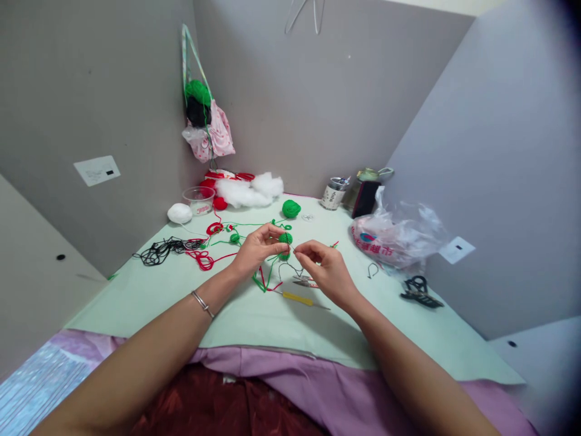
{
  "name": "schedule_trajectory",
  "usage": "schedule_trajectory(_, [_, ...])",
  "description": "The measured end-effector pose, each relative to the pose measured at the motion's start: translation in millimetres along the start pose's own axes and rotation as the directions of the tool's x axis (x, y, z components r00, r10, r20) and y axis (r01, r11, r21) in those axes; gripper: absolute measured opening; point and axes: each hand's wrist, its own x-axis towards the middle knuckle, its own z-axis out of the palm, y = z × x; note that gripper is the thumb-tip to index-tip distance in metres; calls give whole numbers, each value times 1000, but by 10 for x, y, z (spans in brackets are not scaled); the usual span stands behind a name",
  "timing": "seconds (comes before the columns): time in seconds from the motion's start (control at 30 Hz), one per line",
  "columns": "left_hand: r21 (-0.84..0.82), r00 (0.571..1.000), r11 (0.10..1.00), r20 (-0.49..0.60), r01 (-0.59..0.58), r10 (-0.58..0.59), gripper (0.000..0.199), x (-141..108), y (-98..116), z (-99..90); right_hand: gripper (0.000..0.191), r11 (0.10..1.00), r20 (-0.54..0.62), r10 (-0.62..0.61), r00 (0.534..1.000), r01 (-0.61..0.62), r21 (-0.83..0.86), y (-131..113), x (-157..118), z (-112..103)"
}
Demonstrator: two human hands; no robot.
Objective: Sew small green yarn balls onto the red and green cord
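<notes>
My left hand [256, 247] is closed, with thumb and forefinger pinching a small green crocheted piece [285, 239] above the table. A black strand of yarn [290, 265] crosses this piece and hangs below it in loops. Just to the right, my right hand [327, 266] pinches the black yarn close to the piece; whether a needle is in those fingers is too small to tell. Beneath the hands lie small thread snips [305, 281], partly hidden by my right hand, and a crochet hook [297, 299] with a yellow handle. Green yarn ends [261, 281] trail under my left hand.
Left lie tangled black yarn [166, 250], red yarn [202, 260] and a white yarn ball [180, 213]. White stuffing [247, 191], a clear tub [200, 203] and a green ball [291, 209] sit farther back. Right are a plastic bag [394, 236] and a claw clip [420, 292].
</notes>
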Motion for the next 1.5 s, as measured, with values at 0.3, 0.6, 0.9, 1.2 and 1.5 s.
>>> schedule_trajectory(0.3, [-98, 996, 992, 33, 81, -78, 27, -28, -17, 34, 11, 987, -27, -24, 999, 28, 158, 107, 3, 131])
schedule_trajectory(0.6, [66, 998, 996, -23, -54, 56, 30, -14, -71, 23, 22, 859, 40, 200, 979, -195, 473, 228, 87, 212])
schedule_trajectory(0.9, [162, 997, 984, -29, -68, 74, 28, -17, -93, 14, 22, 821, 78, 225, 971, -232, 521, 188, 89, 212])
schedule_trajectory(1.2, [192, 997, 978, 2, -77, 78, 26, -27, -110, 30, 24, 845, 78, 161, 984, -178, 504, 162, 107, 83])
schedule_trajectory(1.5, [231, 987, 973, 153, 12, -49, 25, -51, -81, 88, 13, 996, -70, -14, 997, 20, 90, 198, 136, -17])
